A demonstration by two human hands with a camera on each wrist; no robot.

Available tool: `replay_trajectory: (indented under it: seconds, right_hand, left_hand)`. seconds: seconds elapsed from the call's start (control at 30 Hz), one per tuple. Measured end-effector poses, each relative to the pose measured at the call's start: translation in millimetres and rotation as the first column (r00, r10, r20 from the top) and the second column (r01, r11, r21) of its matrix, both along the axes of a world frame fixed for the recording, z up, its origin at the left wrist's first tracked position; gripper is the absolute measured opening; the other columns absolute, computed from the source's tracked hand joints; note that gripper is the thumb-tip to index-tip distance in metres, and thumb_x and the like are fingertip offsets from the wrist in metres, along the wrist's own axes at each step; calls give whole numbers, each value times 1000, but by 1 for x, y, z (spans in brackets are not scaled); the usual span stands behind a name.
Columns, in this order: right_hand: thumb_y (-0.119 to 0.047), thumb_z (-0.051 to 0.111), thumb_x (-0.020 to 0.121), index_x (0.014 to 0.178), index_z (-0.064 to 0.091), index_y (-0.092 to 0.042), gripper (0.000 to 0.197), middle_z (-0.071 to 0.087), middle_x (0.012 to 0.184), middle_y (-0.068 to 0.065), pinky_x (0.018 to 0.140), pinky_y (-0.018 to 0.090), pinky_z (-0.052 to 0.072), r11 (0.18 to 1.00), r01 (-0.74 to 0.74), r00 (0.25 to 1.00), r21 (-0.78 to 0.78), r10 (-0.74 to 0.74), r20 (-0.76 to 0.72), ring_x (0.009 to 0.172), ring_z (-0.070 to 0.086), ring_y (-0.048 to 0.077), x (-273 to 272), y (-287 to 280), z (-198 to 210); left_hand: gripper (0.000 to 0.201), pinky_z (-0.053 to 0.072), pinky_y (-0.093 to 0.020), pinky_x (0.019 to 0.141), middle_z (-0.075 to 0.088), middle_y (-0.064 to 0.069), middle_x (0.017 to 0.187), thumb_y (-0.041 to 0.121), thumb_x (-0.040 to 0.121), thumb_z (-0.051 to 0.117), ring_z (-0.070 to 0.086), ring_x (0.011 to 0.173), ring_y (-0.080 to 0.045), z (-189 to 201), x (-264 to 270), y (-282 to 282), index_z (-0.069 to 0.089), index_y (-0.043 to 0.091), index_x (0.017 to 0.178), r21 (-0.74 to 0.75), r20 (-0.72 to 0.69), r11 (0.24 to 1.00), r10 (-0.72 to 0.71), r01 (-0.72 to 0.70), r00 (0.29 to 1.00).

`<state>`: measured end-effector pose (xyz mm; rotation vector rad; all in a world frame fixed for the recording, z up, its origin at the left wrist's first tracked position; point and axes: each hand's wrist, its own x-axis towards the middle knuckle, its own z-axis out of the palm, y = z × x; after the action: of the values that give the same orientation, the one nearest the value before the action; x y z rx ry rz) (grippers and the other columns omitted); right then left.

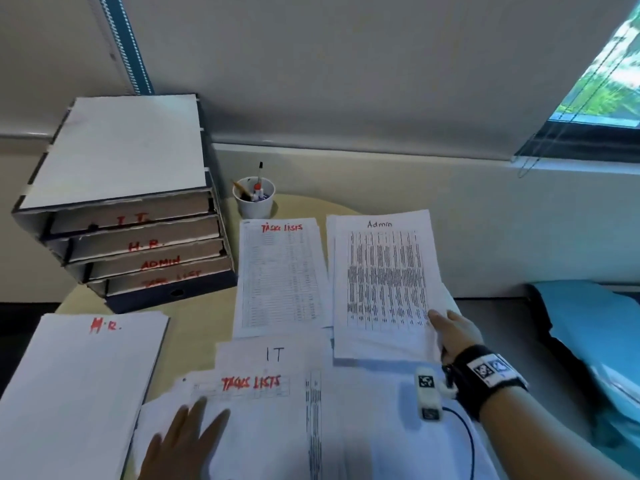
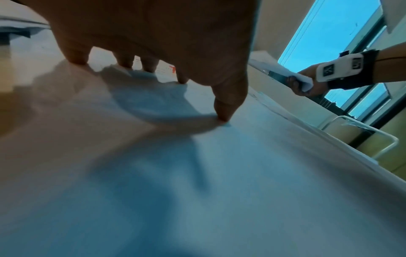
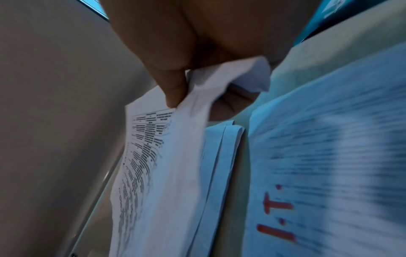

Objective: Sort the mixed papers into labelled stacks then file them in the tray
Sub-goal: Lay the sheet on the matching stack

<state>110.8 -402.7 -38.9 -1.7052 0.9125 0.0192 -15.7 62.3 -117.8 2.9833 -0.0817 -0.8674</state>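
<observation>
A sheet headed "Admin" lies tilted over the Admin stack at the right. My right hand pinches its near right corner, thumb on top; the right wrist view shows the right hand and the printed sheet bent in that pinch. My left hand lies flat, fingers spread, on the mixed pile, whose top sheet reads "Task Lists". In the left wrist view the left hand presses its fingertips on paper. Stacks marked "Task Lists", "IT" and "H.R." surround it.
A navy filing tray with drawers marked IT, H.R., ADMIN and TASK LIST stands at the back left. Behind the stacks is a white cup of pens. Blue fabric lies off the table's right edge, under a window.
</observation>
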Motion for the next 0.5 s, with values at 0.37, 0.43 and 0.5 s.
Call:
replay_trajectory:
  seconds: [0.37,0.43,0.5]
  right_hand:
    - [-30,51,93,94,62,-2,29,56,75,10,58,31,41,937,-197,971,-287,145,-192,71,53,27,84,7,-5]
    - [-40,55,88,109,61,-7,39,62,90,13,75,38,52,891,-221,965,-395,143,-218,84,60,28,91,6,-10]
    - [-47,62,89,136,49,-17,57,56,131,15,100,45,47,789,-253,964,-560,156,-215,117,56,33,84,11,-15]
  left_hand:
    - [62,38,-55,93,34,5,157,74,72,39,12,150,-6,-31,5,-1,58,38,119,-133,215,991,34,-6,976]
    - [75,40,-57,90,52,2,145,82,57,57,29,147,-15,-22,6,-8,61,38,117,-234,98,971,63,-38,993]
    - [79,48,-59,77,63,-1,131,87,55,56,60,122,-27,-6,7,-11,59,40,119,-200,-18,976,83,-85,996]
